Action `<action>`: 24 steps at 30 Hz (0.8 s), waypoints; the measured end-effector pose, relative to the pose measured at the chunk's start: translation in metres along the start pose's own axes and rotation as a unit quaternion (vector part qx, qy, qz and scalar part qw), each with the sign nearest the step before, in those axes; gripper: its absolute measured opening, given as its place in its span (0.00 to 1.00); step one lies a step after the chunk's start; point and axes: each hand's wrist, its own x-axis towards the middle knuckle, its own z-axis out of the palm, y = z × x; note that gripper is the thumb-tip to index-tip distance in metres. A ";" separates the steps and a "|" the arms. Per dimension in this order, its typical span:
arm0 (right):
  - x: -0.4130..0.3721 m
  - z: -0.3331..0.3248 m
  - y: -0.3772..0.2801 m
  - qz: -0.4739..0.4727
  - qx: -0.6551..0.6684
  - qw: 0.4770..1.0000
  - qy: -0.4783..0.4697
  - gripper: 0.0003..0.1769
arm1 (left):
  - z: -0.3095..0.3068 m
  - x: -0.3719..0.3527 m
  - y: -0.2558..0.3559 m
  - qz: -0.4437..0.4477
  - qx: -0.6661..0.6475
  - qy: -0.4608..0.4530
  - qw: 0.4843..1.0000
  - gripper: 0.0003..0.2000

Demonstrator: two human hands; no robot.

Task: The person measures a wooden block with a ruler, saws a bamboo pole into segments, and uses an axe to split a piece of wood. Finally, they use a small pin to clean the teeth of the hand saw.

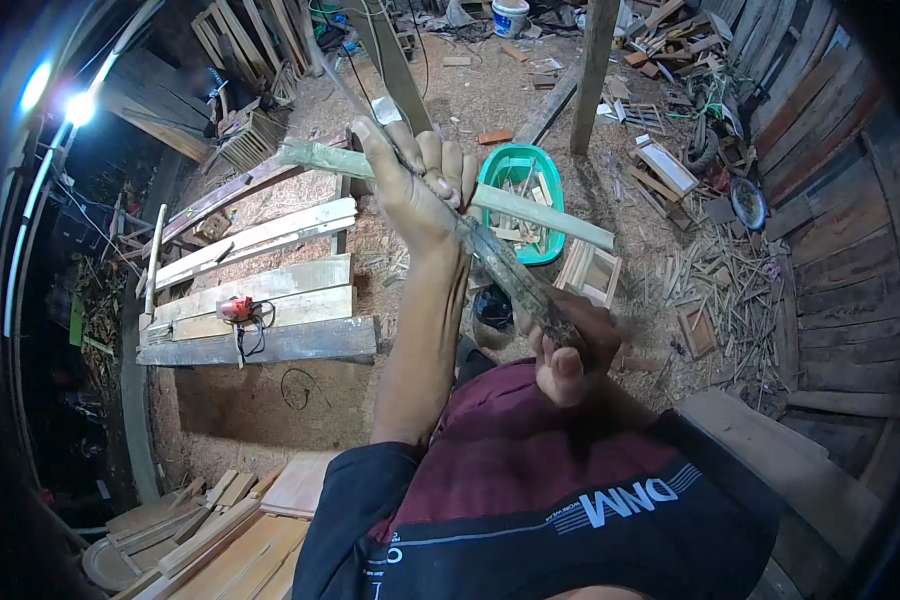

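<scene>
My left hand (417, 190) is raised with its fingers closed where two sticks cross. One is a long rough stick (505, 268) with mottled grey-brown bark, running from the upper left down to the lower right. The other is a pale, greenish flat strip of wood (542, 213), which sticks out on both sides of the hand. How each stick lies inside my fingers is partly hidden. My right hand (568, 350), in front of my chest, is closed around the lower end of the rough stick.
Below the sticks stands a green tub (557, 205) of wood offcuts. To the left, a red power tool (236, 308) lies on plank benches (300, 285). Wooden posts (592, 75) rise ahead. Scrap sticks (735, 320) and a wheel (748, 204) lie near the right wall.
</scene>
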 end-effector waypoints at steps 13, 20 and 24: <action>0.021 -0.004 0.059 0.343 0.507 0.786 0.088 0.26 | -0.068 0.023 -0.007 0.035 0.281 0.129 0.950 0.17; -0.024 0.000 0.093 0.458 0.386 0.783 0.172 0.22 | -0.132 -0.006 -0.021 -0.146 0.349 0.170 0.910 0.14; -0.053 -0.006 0.112 0.574 0.143 0.794 0.136 0.17 | -0.197 -0.016 -0.039 -0.222 0.345 0.169 0.896 0.14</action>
